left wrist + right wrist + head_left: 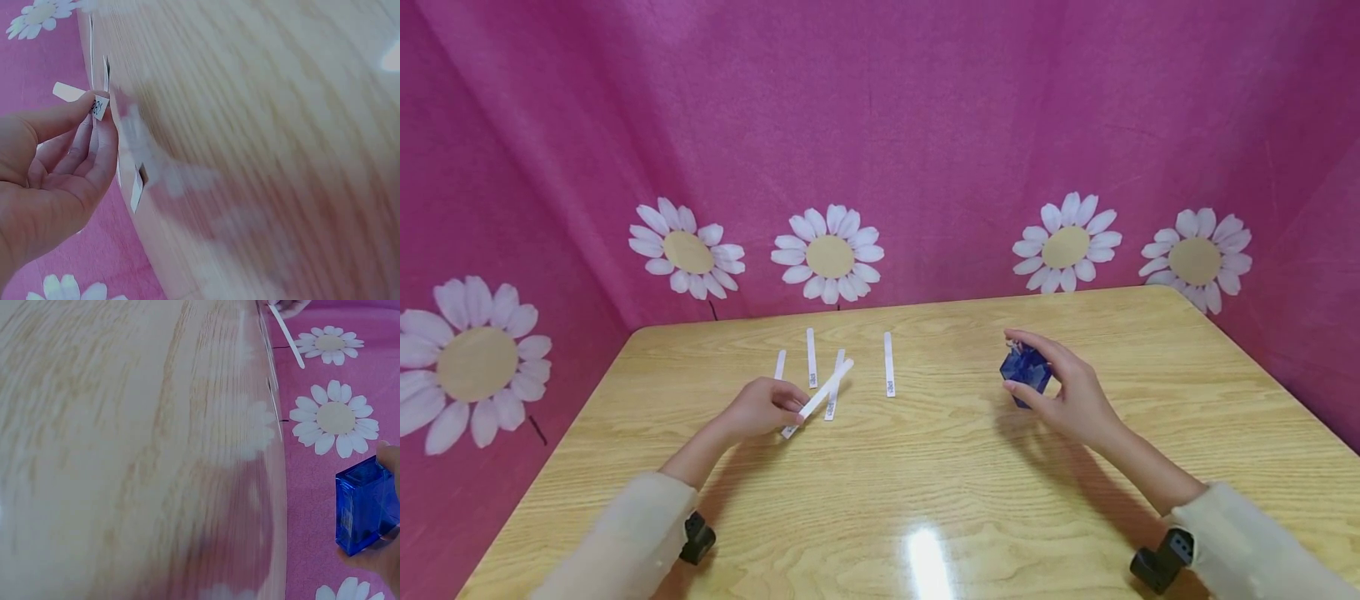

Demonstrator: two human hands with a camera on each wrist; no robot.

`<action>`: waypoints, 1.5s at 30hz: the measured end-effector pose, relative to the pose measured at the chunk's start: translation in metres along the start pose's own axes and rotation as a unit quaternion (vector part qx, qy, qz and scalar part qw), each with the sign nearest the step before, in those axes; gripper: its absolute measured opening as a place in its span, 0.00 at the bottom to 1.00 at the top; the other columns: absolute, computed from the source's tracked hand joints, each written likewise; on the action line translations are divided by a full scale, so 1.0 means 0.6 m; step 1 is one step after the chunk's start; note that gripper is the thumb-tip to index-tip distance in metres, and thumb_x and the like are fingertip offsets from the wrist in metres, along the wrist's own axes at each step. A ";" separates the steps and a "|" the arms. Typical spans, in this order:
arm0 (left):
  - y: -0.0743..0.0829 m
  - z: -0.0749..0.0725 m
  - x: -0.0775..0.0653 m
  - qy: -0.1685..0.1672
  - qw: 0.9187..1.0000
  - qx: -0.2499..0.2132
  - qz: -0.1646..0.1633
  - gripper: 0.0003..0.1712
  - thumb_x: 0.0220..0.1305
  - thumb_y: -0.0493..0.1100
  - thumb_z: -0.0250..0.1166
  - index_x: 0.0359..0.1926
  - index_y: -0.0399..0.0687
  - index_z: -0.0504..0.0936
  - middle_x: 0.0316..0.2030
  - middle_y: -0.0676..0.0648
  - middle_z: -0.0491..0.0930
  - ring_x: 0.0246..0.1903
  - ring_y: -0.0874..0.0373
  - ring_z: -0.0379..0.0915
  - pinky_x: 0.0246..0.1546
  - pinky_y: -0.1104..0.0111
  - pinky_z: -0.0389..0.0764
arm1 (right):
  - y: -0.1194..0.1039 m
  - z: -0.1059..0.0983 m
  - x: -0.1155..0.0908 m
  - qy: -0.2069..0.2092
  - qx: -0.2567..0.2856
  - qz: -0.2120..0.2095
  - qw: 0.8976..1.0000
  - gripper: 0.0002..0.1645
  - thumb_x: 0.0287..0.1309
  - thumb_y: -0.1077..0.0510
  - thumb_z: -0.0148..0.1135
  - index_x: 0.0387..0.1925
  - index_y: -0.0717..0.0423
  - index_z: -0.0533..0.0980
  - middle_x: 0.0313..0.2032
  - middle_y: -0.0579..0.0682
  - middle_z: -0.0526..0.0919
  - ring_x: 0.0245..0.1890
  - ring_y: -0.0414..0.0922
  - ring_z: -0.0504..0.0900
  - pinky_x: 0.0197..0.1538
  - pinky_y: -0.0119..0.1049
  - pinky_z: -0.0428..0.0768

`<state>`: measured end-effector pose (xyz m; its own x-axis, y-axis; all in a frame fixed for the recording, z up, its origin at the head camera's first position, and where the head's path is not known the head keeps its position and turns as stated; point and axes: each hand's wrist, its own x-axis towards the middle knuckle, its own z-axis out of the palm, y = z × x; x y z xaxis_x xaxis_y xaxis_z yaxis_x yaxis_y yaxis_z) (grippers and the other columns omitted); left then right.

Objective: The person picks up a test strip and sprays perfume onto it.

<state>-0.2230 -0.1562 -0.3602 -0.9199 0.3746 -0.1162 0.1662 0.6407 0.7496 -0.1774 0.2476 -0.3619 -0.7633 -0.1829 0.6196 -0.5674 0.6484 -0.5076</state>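
My left hand [769,408] pinches a white paper test strip [827,390] between thumb and fingers, and the strip slants up to the right. Dark print shows on the strip's near end [100,107] in the left wrist view. Over on the right, my right hand [1075,404] grips a blue glass perfume bottle [1027,368] between thumb and fingers. The right wrist view shows the bottle [365,503] as a flat-sided block, seen against the curtain and partly covered by the hand.
Several more white strips lie apart on the wooden table [925,467], among them one strip [812,358] behind the left hand and another strip [889,364] farther right. A pink curtain [925,150] with white daisies hangs behind the table's back edge.
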 end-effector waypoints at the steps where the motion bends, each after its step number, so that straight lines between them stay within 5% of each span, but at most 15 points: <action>1: 0.002 0.003 0.001 -0.002 1.000 -0.005 0.005 0.13 0.55 0.31 0.67 0.42 0.29 0.81 0.33 0.37 0.85 0.30 0.67 0.74 0.28 0.75 0.76 | 0.000 0.000 0.000 0.000 0.000 0.001 1.000 0.39 0.46 0.66 0.73 0.62 0.50 0.71 0.57 0.53 0.79 0.50 0.26 0.72 0.43 0.40 0.85; 7: 0.001 0.014 0.010 -0.017 0.999 -0.040 0.020 0.14 0.55 0.31 0.68 0.43 0.29 0.82 0.33 0.38 0.85 0.30 0.67 0.76 0.29 0.75 0.79 | 0.002 0.004 -0.001 -0.004 -0.006 0.003 1.000 0.39 0.47 0.66 0.73 0.63 0.49 0.71 0.57 0.53 0.79 0.51 0.27 0.72 0.43 0.43 0.85; 12: -0.001 0.021 0.013 -0.036 0.997 -0.061 0.033 0.11 0.56 0.34 0.68 0.41 0.34 0.83 0.30 0.45 0.85 0.29 0.67 0.76 0.29 0.73 0.81 | 0.003 0.007 -0.002 -0.006 -0.003 0.000 1.000 0.39 0.47 0.66 0.73 0.62 0.49 0.71 0.57 0.53 0.79 0.52 0.25 0.71 0.45 0.28 0.82; 18: 0.012 0.036 0.015 -0.042 0.997 -0.058 0.018 0.14 0.57 0.31 0.66 0.45 0.29 0.81 0.34 0.37 0.84 0.29 0.67 0.76 0.30 0.72 0.82 | 0.004 0.012 -0.003 -0.009 0.004 -0.005 1.000 0.39 0.47 0.66 0.73 0.62 0.49 0.71 0.57 0.53 0.79 0.52 0.26 0.72 0.47 0.16 0.75; 45: 0.046 0.067 0.030 -0.051 0.996 -0.058 0.035 0.14 0.57 0.32 0.67 0.45 0.31 0.81 0.35 0.38 0.84 0.31 0.67 0.74 0.31 0.76 0.79 | -0.001 0.039 0.000 -0.014 0.025 -0.037 0.999 0.38 0.45 0.67 0.73 0.61 0.52 0.72 0.55 0.52 0.81 0.55 0.33 0.75 0.55 0.13 0.70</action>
<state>-0.2205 -0.1049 -0.3679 -0.8656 0.4853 -0.1231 0.1805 0.5318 0.8274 -0.1842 0.2302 -0.3759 -0.7265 -0.2504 0.6399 -0.6371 0.5944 -0.4907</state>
